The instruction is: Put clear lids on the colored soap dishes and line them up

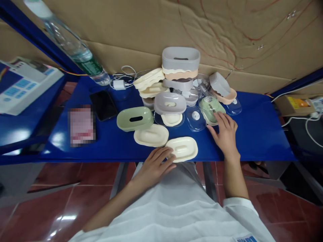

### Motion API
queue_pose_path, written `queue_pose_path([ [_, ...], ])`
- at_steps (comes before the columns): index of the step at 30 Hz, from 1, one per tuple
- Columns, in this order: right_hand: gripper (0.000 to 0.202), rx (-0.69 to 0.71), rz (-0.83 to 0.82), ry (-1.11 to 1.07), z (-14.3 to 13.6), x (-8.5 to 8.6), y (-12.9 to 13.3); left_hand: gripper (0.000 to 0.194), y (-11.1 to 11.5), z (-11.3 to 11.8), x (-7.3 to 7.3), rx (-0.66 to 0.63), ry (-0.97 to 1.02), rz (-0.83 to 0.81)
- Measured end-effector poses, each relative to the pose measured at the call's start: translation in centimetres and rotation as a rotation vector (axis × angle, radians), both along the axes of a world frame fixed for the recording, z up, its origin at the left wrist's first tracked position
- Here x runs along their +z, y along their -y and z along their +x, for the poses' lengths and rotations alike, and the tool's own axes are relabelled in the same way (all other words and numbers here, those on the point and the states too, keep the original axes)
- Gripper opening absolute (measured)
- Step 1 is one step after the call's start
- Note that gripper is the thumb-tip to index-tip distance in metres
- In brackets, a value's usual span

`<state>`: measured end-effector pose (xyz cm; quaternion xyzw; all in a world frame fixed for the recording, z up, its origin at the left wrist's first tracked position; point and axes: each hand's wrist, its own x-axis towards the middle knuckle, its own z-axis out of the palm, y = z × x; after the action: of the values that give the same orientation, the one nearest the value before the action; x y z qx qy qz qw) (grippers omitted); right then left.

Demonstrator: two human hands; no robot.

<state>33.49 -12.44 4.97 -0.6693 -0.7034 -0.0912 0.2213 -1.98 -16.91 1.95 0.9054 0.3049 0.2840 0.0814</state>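
My left hand (157, 163) rests at the left end of a cream oval dish (185, 149) by the table's front edge, its fingers apart. My right hand (224, 132) reaches to a green oval piece (209, 105) with a clear cover over it; its fingertips touch the near right side, thumb spread away. Left of the cream dish lie another cream dish (150, 135) and a green slotted tray (135, 119). A grey oval tray (170, 103) sits behind them, over a small cream piece (172, 119). A clear lid (195, 118) lies left of my right hand.
Stacked grey, cream and peach containers (181, 58) stand at the back, with a grey cup-like piece (220, 84) to their right. On the left are a water bottle (88, 62), a charger (119, 84), a dark phone (103, 105) and a blurred pink item (82, 125).
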Motion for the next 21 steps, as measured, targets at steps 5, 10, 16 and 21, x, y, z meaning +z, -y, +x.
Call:
queue_pose_path([
  [5, 0.029, 0.074, 0.063, -0.123, 1.2, 2.6, -1.4, 0.020, -0.7, -0.6, -0.3, -0.002, 0.057, -0.031],
  [10, 0.029, 0.036, 0.120, -0.138, 0.1, 3.8, -0.2, 0.018, -1.0, -0.4, -0.2, -0.020, 0.098, -0.072],
  [16, 0.036, 0.069, 0.049, -0.100, 1.1, 1.0, -1.4, 0.017, -1.1, -0.4, -0.2, -0.016, 0.137, -0.105],
  [21, 0.029, 0.106, 0.108, -0.143, 1.9, 4.7, -0.3, 0.015, -1.1, -0.4, -0.5, -0.030, 0.156, -0.124],
])
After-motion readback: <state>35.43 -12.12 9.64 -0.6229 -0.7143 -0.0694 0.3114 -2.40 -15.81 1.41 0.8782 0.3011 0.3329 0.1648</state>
